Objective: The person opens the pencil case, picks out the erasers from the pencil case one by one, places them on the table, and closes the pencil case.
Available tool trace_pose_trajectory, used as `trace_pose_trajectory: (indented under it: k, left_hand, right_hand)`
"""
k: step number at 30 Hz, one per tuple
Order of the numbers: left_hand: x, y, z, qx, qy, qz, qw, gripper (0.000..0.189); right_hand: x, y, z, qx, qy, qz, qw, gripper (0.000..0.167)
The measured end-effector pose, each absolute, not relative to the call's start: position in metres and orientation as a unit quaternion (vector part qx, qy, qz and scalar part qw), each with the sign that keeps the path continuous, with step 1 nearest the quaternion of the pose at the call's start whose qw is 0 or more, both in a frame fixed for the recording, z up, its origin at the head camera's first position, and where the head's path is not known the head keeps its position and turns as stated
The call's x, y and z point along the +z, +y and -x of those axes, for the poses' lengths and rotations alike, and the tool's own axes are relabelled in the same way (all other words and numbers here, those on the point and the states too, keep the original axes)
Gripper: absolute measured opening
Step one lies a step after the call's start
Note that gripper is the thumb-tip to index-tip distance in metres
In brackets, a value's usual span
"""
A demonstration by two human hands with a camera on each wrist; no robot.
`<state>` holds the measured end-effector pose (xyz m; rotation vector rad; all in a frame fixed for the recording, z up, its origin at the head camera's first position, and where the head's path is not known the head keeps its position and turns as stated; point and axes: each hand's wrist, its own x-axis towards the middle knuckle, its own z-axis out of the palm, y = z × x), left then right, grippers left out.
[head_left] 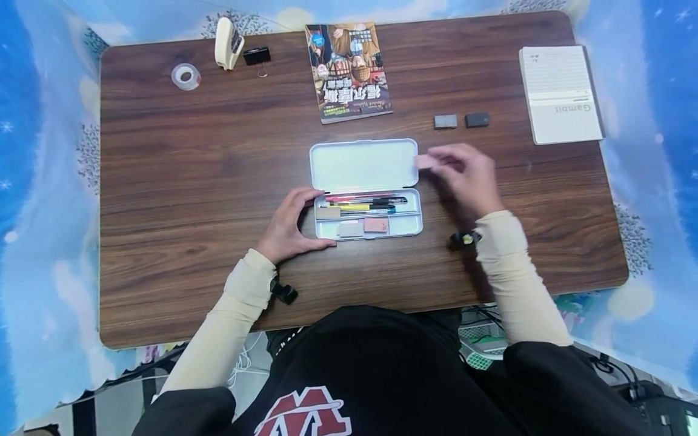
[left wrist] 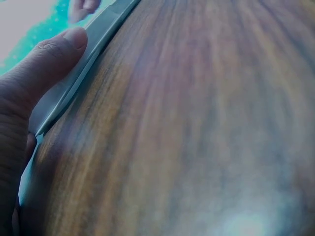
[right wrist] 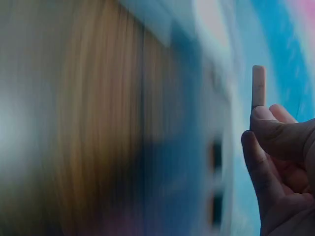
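An open white pencil case (head_left: 364, 165) lies in front of the person, its lid folded back. My left hand (head_left: 289, 227) holds its left end, fingers at the upper corner and thumb (left wrist: 59, 51) along the near edge. Between thumb and fingers, my right hand (head_left: 466, 172) pinches a flat pink eraser (head_left: 425, 161), raised beside the lid's right side; the eraser (right wrist: 258, 86) stands up from the fingertips in the right wrist view. Inside the case are several pens (head_left: 365, 198), a beige block (head_left: 328, 213), a white eraser (head_left: 351, 229) and another pink eraser (head_left: 376, 225).
Beyond the case lies a book (head_left: 351, 72). A grey block (head_left: 445, 122) and a black block (head_left: 477, 120) sit right of it, with a notepad (head_left: 564, 97) farther right. Tape (head_left: 186, 77), a stapler (head_left: 226, 43) and a binder clip (head_left: 257, 56) are at the back left.
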<state>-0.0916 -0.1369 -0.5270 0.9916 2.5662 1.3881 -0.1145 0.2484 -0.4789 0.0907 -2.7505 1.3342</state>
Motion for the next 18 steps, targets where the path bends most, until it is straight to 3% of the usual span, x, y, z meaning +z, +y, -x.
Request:
trace_pose_trajectory:
  k: [3, 7, 18]
  left_hand:
    - [-0.527, -0.140, 0.090, 0.450, 0.834, -0.318, 0.029, 0.105]
    - [-0.526, -0.145, 0.088, 0.448, 0.836, -0.315, 0.025, 0.106]
    - [-0.524, -0.149, 0.086, 0.444, 0.841, -0.309, 0.025, 0.106]
  right_hand:
    - [-0.485, 0.293, 0.131, 0.418, -0.906, 0.035, 0.058, 0.028]
    - [-0.494, 0.328, 0.148, 0.406, -0.910, 0.075, 0.034, 0.029]
    - [-0.499, 0.338, 0.162, 0.358, -0.932, 0.050, 0.010, 0.028]
